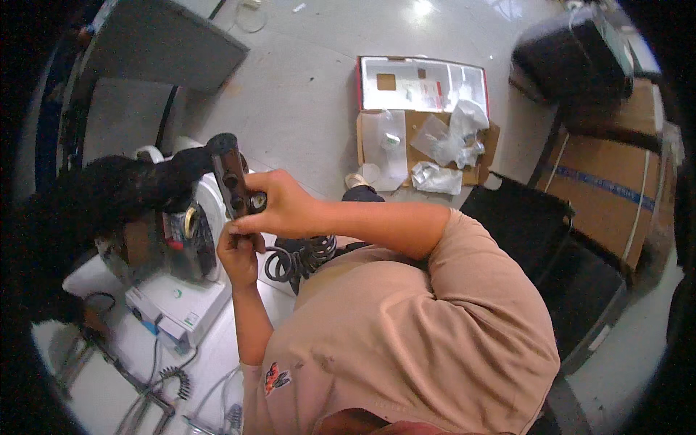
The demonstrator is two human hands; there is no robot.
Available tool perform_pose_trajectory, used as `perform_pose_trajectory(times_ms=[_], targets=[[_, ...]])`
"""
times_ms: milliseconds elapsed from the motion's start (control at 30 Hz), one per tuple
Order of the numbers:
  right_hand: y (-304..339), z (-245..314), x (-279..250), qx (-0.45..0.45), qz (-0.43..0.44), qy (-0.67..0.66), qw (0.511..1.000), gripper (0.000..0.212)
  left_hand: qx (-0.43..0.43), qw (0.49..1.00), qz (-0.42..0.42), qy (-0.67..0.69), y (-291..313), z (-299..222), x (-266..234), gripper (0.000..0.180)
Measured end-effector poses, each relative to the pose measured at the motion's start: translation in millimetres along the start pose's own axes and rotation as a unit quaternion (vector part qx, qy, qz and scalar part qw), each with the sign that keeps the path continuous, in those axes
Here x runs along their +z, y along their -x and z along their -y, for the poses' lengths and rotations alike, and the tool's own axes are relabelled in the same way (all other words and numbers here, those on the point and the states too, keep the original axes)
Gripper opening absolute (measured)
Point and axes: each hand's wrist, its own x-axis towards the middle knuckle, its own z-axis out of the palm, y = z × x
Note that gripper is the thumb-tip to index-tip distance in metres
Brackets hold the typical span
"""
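A dark, tube-shaped handpiece (230,174) with round knobs or holes along its side stands tilted in front of me. My right hand (279,199) wraps round it from the right, fingers closed. Below, my left hand (241,254) is closed at the lower end of the handpiece, its fingertips partly hidden. A black coiled cord (308,255) hangs just right of my left hand; where it joins is hidden. Beyond my hands, on the left, is a white machine (210,217) with a white base (177,301). A dark, blurred shape (109,188) reaches from the left edge towards the handpiece.
On the floor ahead lies an opened box (370,65) with a white lining, with plastic bags (457,141) on its flap. A black chair (518,217) and a cardboard box (605,170) stand at right. Loose cables (156,362) lie lower left; a grey cabinet (163,43) stands upper left.
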Motion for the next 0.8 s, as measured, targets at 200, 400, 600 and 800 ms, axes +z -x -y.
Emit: perform_pose_trajectory(times_ms=[200,400,600,800], targets=[[30.6,6.8,-36.8,-0.004,-0.044,-0.026,0.999,0.033,-0.247,0.962,0.105,0.05,-16.5,4.1,17.9,0.059],[37.7,10.1,-51.4,-0.005,-0.101,-0.052,0.994,0.023,-0.2,0.968,0.151,-0.025,-42.0,-7.4,40.9,0.059],[26.8,1.1,-49.3,-0.024,-0.175,-0.093,0.98,0.019,0.011,0.977,0.183,-0.109,-69.9,-2.2,48.6,0.041],[-8.3,-7.2,-42.2,-0.073,-0.198,-0.043,0.977,0.025,-0.084,0.973,0.216,-0.011,-110.1,-6.6,33.1,0.037]])
